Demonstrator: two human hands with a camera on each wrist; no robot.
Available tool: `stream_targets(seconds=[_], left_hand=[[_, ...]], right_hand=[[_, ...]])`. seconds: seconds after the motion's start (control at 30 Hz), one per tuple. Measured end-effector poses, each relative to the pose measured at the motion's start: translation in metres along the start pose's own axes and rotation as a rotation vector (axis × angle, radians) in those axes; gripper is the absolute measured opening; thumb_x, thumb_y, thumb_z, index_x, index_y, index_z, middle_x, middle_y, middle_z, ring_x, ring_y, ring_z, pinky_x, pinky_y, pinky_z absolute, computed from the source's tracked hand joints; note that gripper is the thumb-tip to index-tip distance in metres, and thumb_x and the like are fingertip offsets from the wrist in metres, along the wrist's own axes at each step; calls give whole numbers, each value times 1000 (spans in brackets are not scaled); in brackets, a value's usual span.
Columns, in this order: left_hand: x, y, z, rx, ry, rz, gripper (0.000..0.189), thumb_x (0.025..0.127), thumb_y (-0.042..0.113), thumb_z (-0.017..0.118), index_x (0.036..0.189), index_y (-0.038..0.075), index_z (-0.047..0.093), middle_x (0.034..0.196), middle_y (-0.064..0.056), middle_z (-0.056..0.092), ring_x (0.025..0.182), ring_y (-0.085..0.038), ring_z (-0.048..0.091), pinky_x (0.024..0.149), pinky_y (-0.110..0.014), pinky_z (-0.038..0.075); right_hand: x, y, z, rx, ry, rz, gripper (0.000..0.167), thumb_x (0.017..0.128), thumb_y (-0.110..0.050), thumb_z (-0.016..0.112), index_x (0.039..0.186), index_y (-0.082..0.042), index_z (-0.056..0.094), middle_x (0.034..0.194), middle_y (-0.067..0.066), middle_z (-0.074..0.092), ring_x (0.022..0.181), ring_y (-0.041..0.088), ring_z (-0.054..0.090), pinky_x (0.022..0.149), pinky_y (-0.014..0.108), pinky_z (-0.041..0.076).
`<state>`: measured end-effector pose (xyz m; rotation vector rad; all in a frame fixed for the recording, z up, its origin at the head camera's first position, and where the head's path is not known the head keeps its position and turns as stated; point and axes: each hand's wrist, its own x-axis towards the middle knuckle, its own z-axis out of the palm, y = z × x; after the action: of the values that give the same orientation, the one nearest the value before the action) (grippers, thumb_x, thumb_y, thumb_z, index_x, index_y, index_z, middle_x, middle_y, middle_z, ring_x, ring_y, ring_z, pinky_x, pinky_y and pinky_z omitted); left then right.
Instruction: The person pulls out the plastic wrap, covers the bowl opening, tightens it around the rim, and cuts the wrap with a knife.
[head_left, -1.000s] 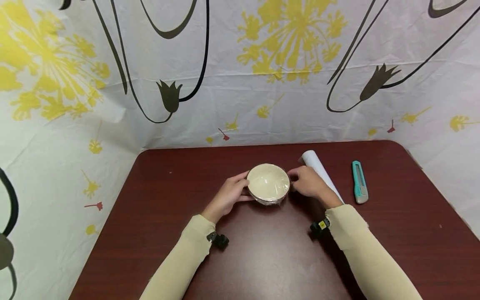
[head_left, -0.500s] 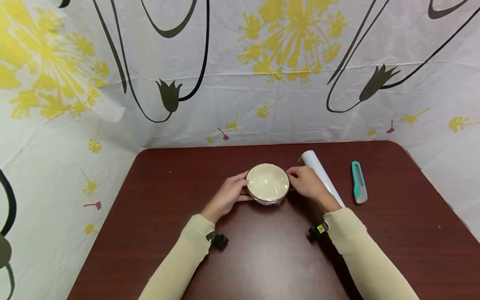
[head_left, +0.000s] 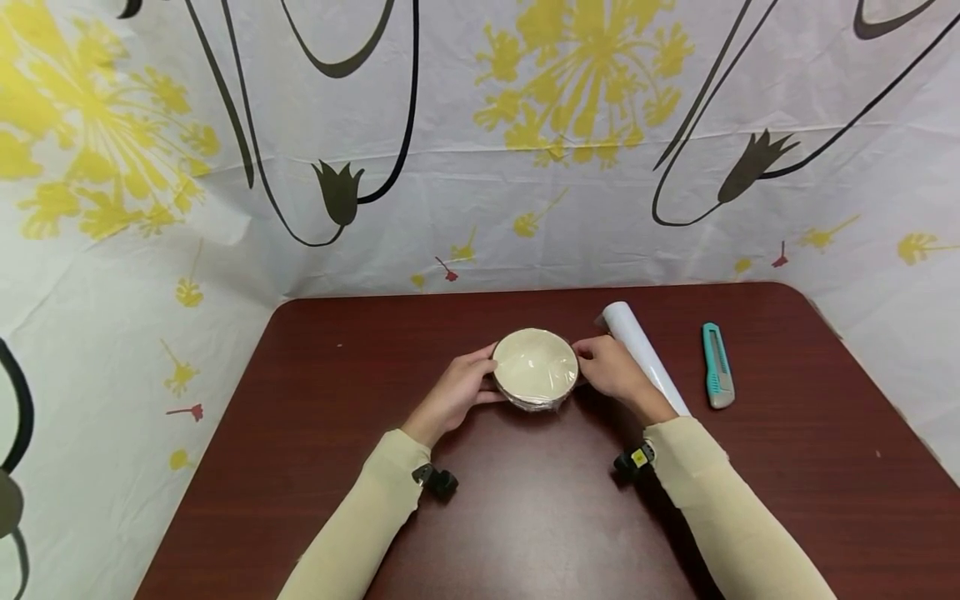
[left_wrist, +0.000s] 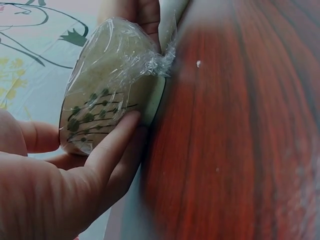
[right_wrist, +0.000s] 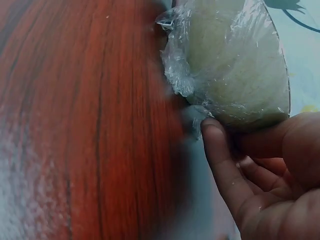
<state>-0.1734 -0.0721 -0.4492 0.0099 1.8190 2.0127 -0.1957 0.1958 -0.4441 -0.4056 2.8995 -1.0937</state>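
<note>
A cream bowl (head_left: 536, 364) with clear cling film (left_wrist: 120, 55) stretched over its top and sides sits on the table. Dark plant marks show on its side in the left wrist view. My left hand (head_left: 453, 392) grips the bowl from the left, thumb by the rim and fingers along the side. On the opposite side, my right hand (head_left: 611, 364) has curled fingers at the bowl's wall and at the film's edge (right_wrist: 199, 117) near the base. Bunched film (right_wrist: 177, 70) gathers along the lower side. The right hand's other fingers are partly hidden in the head view.
A white roll (head_left: 643, 343) lies slantwise just behind the right hand and forearm. Further right is a teal utility knife (head_left: 718, 365). The dark red-brown table (head_left: 360, 350) ends at a patterned white cloth (head_left: 450, 192) behind and at the sides.
My right hand has shifted very slightly left along the bowl's side. The left hand and the bowl hold nearly the same place.
</note>
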Motion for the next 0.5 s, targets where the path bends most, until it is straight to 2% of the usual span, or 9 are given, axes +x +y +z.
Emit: stream_targets(seconds=[0.17,0.3,0.43,0.5], left_hand=[[-1,0,0,3,-13,-7,57,114,11,46,170,7,39,163,-27,49,112,-30,71,101,-47,62],[-1,0,-1,13,-24,-21,57,116,14,46,172,8,37,165,-25,48,114,-32,72,101,-47,62],[-1,2,-1,11,-26,-21,56,116,13,46,171,7,38,163,-25,50,114,-32,72,100,-47,62],[-1,2,-2,10,-24,-17,56,115,12,46,171,7,38,162,-26,51,112,-31,71,100,-47,62]], right_hand=[[-1,3,0,64,-27,10,17,100,3,64,97,2,81,86,5,74,76,19,59,72,33,50],[-5,5,-5,103,-120,-22,20,94,5,69,111,6,80,99,9,78,88,19,62,81,33,53],[-11,7,-13,149,-264,-66,44,82,-1,81,125,6,72,103,10,76,92,23,64,82,36,54],[-10,18,-8,167,-290,-102,55,78,-9,89,127,3,69,99,8,73,90,23,64,79,36,54]])
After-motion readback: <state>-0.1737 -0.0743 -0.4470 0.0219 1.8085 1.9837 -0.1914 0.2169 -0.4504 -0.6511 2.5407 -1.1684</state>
